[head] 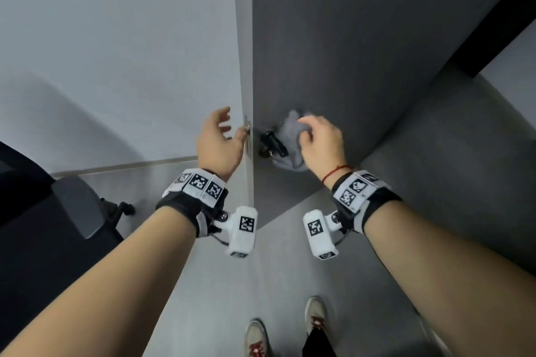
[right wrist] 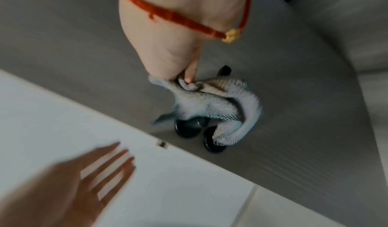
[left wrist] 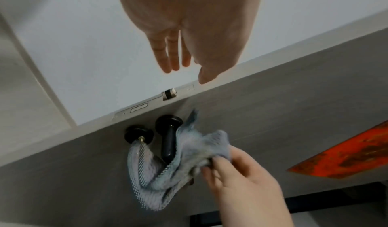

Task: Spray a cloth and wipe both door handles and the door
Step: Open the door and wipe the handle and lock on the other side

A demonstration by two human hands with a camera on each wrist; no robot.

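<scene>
The grey door (head: 362, 38) stands open, its edge toward me. My right hand (head: 317, 139) grips a crumpled grey cloth (head: 290, 136) beside the black lever handle (head: 272, 142) on the door's face. In the left wrist view the cloth (left wrist: 184, 157) drapes over the black handle (left wrist: 169, 141), and a key hangs from the round lock (left wrist: 139, 135) beside it. My left hand (head: 220, 136) hovers open with straight fingers (left wrist: 168, 54) by the door edge and latch plate (head: 247, 132). The right wrist view shows the cloth (right wrist: 214, 102) pinched in my fingers.
A white wall (head: 116, 38) lies to the left of the door edge. A dark office chair (head: 58, 206) stands at the lower left. A red paper decoration (left wrist: 344, 152) is stuck on the door. My shoes (head: 256, 339) stand on the grey floor.
</scene>
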